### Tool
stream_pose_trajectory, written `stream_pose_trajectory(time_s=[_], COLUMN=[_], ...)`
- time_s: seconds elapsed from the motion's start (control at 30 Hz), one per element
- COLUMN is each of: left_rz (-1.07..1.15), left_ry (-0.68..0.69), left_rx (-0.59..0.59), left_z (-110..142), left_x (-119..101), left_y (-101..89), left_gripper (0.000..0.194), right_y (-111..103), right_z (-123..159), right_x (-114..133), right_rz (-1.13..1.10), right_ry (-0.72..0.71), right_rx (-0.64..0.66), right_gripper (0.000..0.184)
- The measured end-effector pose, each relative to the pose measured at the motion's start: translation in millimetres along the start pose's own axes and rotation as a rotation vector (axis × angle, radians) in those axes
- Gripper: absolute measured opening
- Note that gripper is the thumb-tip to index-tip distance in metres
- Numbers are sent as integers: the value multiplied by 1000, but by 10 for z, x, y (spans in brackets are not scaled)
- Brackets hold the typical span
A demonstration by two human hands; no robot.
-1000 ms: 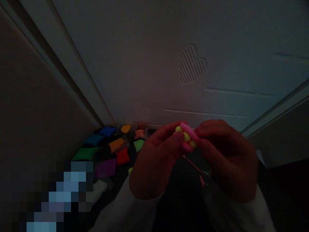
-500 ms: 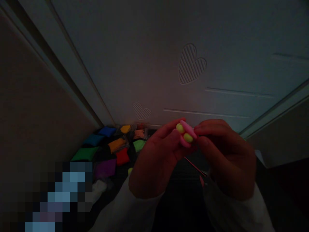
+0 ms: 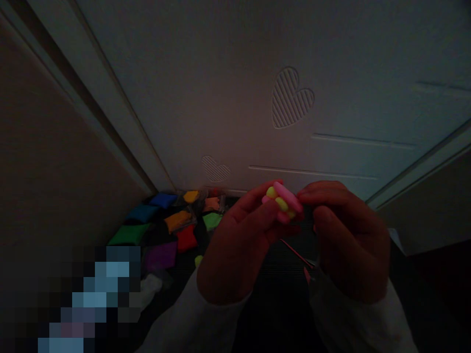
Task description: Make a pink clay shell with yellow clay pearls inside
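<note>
My left hand is closed around a small modelling-clay piece, pinching it between thumb and fingers. The piece has a flat pink layer on top, yellow-green balls along its side and more pink below. At its right edge, the index fingertip of my right hand touches or nearly touches the pink layer. The right thumb stands apart from the clay and from that index finger; the other right fingers are curled and partly hidden. Under the hands, a thin pinkish stick-like tool lies on the dark surface.
Several coloured clay packets lie at the left, among them a green one, a purple one and a red one. A yellow-green lump sits beside my left wrist. A pale panel with heart reliefs rises behind.
The clay piece has turned slightly in my left hand, showing more yellow-green along its side. My right thumb has moved away from the piece, widening the gap to the index finger.
</note>
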State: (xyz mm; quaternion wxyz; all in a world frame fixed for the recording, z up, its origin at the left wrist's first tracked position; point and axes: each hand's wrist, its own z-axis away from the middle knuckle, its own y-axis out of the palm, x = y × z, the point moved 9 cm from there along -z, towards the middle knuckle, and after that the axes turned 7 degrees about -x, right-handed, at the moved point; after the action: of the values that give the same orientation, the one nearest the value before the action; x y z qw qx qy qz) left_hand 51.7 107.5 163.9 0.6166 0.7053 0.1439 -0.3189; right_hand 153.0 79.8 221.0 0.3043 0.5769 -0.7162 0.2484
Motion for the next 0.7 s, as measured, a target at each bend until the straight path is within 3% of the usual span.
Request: stream_pose_trajectory(time_s=[0.27,0.47,0.7], left_rz=[-9,5,9], left_ry=[19,-3,16], left_rx=[-49,-17,-10], left_z=[1,-15,5], left_x=[-14,13,-30], left_y=[-26,-16,24], left_gripper=[20,16,18], right_y=[3,9,13], right_z=[-1,3,6], right_x=[47,20,39], right_rz=[61,135,71], right_ry=[-35,-13,-33], right_rx=[-11,-9,-23], right_gripper=[15,15,14])
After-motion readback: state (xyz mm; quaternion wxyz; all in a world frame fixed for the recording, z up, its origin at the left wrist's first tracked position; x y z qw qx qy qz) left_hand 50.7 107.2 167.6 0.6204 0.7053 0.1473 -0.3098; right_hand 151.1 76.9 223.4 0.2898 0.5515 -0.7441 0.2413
